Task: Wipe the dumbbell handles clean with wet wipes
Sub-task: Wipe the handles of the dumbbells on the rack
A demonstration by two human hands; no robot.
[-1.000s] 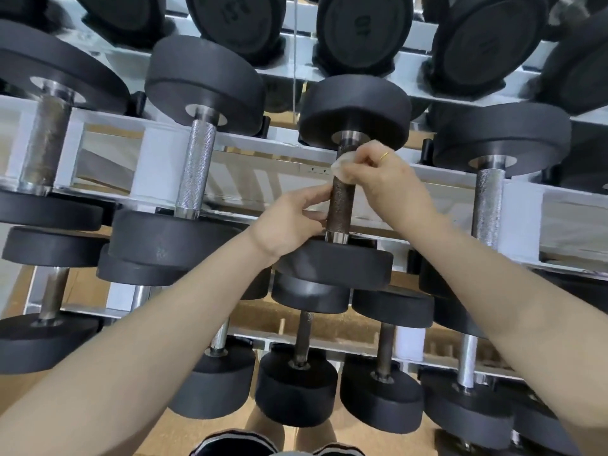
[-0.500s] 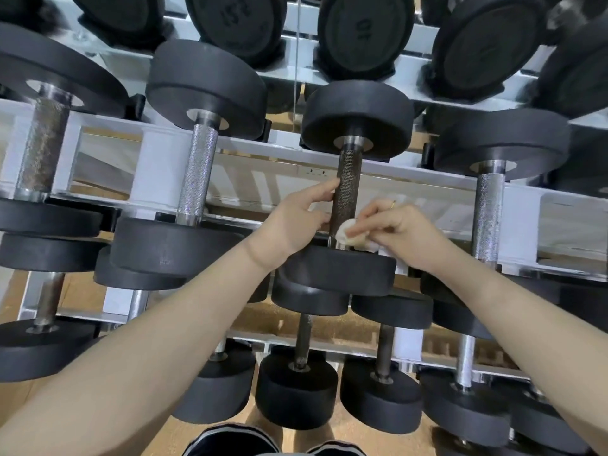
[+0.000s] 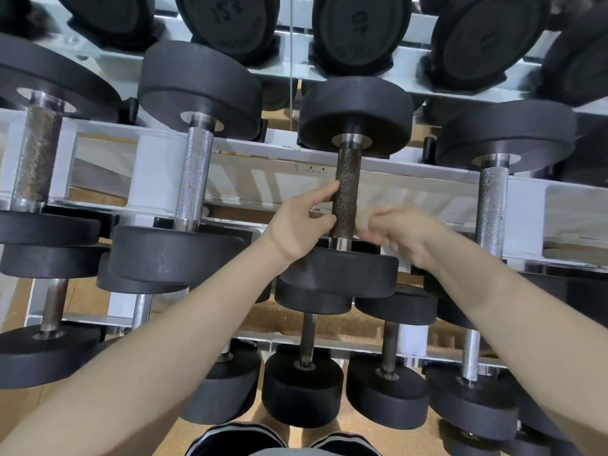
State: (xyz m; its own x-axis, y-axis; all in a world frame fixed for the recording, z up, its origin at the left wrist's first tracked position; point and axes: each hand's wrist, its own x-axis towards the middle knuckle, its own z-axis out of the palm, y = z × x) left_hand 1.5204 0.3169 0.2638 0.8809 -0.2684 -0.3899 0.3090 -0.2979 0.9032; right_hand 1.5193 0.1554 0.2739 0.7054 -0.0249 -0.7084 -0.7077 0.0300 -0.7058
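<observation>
A person's left hand [image 3: 301,225] grips the dark handle [image 3: 345,195] of a dumbbell resting on the middle shelf of a white metal rack [image 3: 263,179]. The blurred right hand [image 3: 398,233] sits at the handle's lower end, its grip impossible to tell. Black dumbbells fill three shelves above brown flooring [image 3: 362,334].

This is a gym, in the part where the weights are kept. A big white metal rack [image 3: 158,179] holds rows of dumbbells, one row above another. Each dumbbell [image 3: 194,179] has two fat round black ends and a metal bar in the middle. Some bars are shiny silver and some look dark and worn. Numbers are pressed into the black weights on the top row [image 3: 358,24]. Under the rack is a brown floor [image 3: 358,432].
</observation>
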